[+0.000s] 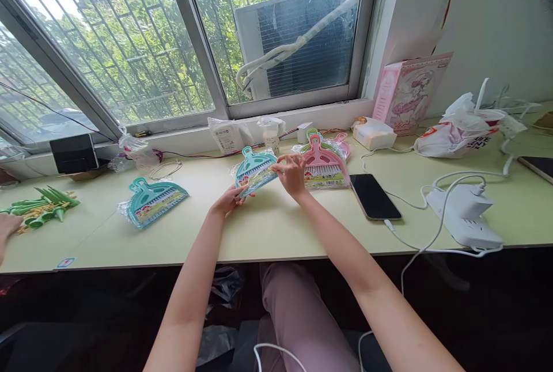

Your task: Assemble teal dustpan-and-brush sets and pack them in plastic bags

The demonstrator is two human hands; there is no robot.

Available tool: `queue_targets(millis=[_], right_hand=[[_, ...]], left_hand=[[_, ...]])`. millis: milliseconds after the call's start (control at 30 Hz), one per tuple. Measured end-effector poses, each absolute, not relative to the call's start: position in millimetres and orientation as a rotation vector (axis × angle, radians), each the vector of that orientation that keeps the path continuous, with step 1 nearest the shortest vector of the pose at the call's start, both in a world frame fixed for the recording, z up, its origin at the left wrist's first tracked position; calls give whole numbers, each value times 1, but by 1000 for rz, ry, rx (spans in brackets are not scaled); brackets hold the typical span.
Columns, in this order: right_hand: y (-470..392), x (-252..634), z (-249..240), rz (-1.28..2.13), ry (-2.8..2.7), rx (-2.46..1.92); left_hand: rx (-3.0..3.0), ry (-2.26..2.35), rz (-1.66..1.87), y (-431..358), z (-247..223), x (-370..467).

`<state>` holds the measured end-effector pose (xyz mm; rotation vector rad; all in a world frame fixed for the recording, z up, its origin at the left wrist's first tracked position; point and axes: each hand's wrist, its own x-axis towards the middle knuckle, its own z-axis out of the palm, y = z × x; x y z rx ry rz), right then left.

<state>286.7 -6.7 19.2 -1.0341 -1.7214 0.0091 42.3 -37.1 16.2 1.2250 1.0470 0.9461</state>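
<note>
Just above the table, a teal mini dustpan and brush set [256, 166] in clear wrapping is held between both hands. My left hand [231, 199] grips its lower left corner, the thumb on the front. At its right edge, my right hand [292, 173] is closed in a pinch on the wrapping. A pink dustpan and brush set [325, 162] lies right behind my right hand, on top of other wrapped sets partly hidden beneath it. Another teal dustpan and brush set [156, 201] rests on the table to the left.
A phone [375, 196] on a charging cable and a white power strip [464, 216] lie to the right. Green pieces [47, 206] are at far left beside another person's hand [8, 227]. A tissue pack [374, 133] and pink box [410, 94] stand behind.
</note>
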Motion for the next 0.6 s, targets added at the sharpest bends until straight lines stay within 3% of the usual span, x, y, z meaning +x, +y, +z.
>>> queue_targets(millis=[500,600], right_hand=[[4,279,22,640,-1353,-908],[7,278,23,916,-1206,-993]], left_hand=[[1255,1040,972,-39,17,42],[1269,1040,952,-38,16,40]])
